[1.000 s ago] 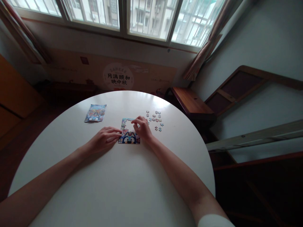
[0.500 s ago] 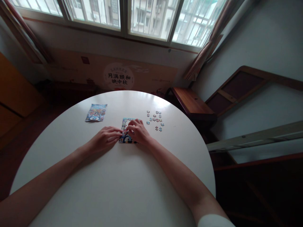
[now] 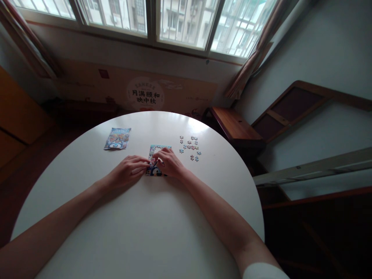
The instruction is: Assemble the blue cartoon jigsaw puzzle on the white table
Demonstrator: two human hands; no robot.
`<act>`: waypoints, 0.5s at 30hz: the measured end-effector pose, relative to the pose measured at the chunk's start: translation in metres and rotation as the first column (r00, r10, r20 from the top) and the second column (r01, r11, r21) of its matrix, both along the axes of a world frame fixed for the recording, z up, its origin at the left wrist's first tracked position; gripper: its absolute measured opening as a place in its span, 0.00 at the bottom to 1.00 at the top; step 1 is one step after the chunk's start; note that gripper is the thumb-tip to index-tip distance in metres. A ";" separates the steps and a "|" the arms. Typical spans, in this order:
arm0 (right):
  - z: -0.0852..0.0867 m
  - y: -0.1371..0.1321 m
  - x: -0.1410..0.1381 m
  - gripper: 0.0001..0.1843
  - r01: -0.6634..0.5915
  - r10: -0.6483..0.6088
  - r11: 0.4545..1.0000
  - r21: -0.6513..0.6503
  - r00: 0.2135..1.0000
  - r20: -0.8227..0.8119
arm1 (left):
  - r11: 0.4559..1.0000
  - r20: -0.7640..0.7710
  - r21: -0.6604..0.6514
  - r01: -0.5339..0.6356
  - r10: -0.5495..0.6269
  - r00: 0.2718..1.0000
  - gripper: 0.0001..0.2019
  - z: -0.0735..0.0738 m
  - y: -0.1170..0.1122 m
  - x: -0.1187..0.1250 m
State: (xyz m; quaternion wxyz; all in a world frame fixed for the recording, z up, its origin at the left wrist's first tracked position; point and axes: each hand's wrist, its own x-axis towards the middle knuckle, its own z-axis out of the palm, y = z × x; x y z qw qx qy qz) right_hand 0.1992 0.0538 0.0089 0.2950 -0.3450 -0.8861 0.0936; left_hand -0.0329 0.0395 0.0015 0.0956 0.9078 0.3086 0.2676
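Note:
A small, partly assembled jigsaw puzzle [image 3: 158, 149] with a colourful cartoon picture lies on the round white table [image 3: 139, 224]. My left hand [image 3: 129, 170] rests on the table with its fingertips pressed on the puzzle's left edge, fingers stretched flat. My right hand [image 3: 170, 162] lies over the puzzle's right and lower part, fingers curled and pinched together near its middle. What they hold, if anything, is hidden. Several loose puzzle pieces [image 3: 190, 147] lie to the right of the puzzle.
A printed picture card or packet [image 3: 117, 138] lies at the table's far left. A dark wooden side table [image 3: 235, 130] stands beyond the table's right edge. Behind it a wall with a window [image 3: 157, 19] and curtains, with wooden frames at the right.
My right hand has slid left and towards me, from the puzzle's upper right corner to its middle. The left hand has stayed in place.

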 end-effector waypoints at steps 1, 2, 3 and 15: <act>0.000 0.000 0.000 0.10 0.004 -0.004 1.000 0.007 1.000 0.002 | 1.000 0.000 -0.001 0.000 0.000 1.000 0.12 0.000 0.000 0.000; 0.000 0.000 0.000 0.10 0.004 -0.005 1.000 0.008 1.000 0.004 | 1.000 -0.002 -0.002 0.002 -0.002 1.000 0.12 0.000 0.000 0.000; 0.000 0.001 0.000 0.09 0.002 -0.002 1.000 0.005 1.000 0.007 | 1.000 -0.006 -0.005 0.004 -0.004 1.000 0.12 0.001 0.000 0.000; -0.002 0.001 0.001 0.06 -0.006 0.005 1.000 -0.030 1.000 -0.008 | 1.000 -0.004 -0.009 0.007 -0.007 1.000 0.11 0.003 -0.001 0.001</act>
